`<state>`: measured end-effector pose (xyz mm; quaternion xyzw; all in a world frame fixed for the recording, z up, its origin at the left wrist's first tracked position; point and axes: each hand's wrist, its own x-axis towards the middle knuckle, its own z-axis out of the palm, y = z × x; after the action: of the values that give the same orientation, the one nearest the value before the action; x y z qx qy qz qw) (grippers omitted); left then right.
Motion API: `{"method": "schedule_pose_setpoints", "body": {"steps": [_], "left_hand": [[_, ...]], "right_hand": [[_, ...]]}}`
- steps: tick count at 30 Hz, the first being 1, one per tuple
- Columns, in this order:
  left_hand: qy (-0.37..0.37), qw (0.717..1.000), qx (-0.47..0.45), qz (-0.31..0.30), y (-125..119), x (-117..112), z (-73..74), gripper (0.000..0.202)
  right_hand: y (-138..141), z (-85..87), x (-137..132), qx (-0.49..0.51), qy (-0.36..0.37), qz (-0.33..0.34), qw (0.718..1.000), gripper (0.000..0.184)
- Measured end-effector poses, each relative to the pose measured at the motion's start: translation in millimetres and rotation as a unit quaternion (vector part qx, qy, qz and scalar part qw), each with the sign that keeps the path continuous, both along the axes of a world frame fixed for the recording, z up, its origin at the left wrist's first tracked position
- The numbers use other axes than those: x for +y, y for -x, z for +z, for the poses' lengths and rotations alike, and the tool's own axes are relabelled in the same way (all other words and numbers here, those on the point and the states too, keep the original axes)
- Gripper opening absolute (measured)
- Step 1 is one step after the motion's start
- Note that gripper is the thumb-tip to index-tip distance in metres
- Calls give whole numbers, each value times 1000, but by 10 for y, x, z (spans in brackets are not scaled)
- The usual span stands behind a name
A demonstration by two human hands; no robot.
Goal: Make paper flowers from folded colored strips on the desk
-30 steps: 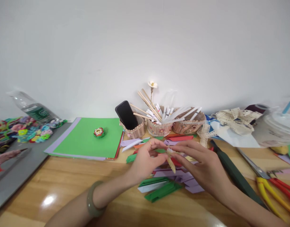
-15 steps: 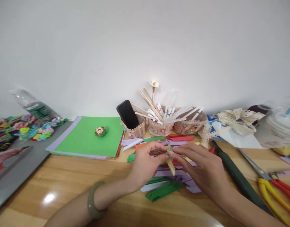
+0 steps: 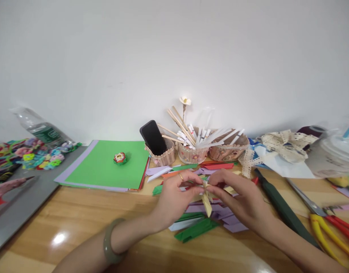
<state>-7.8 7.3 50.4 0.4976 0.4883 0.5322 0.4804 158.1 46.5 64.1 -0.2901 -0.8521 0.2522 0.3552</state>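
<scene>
Between my two hands is a small piece of folded pale yellow paper (image 3: 207, 204), with strips of it hanging down below my fingertips. My left hand (image 3: 177, 201) pinches it from the left, thumb and forefinger closed on it. From the right, my right hand (image 3: 239, 197) also pinches the paper, its fingers curled. The upper part of the folded paper is mostly hidden by my fingers. Under my hands lie several folded paper strips (image 3: 197, 229) in green, purple, white and red. A small folded paper flower (image 3: 120, 158) sits on green paper sheets (image 3: 103, 172) to the left.
Baskets (image 3: 193, 154) along the wall hold a phone (image 3: 153, 137), sticks and pens. Scissors (image 3: 319, 214) and a dark green tool (image 3: 285, 208) lie at right, near lace ribbon (image 3: 288, 146). At left are a bottle (image 3: 46, 132) and colourful craft pieces (image 3: 40, 155).
My right hand's fingers have curled in more on the yellow paper. The paper has turned slightly, and more of its strips show below my fingers. My left hand stays nearly in place.
</scene>
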Motion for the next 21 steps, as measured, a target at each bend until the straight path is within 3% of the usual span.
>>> {"method": "schedule_pose_setpoints", "body": {"steps": [10,21], "left_hand": [[-28,999,28,-2,10,-1,-8,10],[-54,993,105,-30,45,21,-4,9]], "right_hand": [[5,-48,30,31,82,14,996,3],[-1,-40,57,12,82,27,996,6]]}}
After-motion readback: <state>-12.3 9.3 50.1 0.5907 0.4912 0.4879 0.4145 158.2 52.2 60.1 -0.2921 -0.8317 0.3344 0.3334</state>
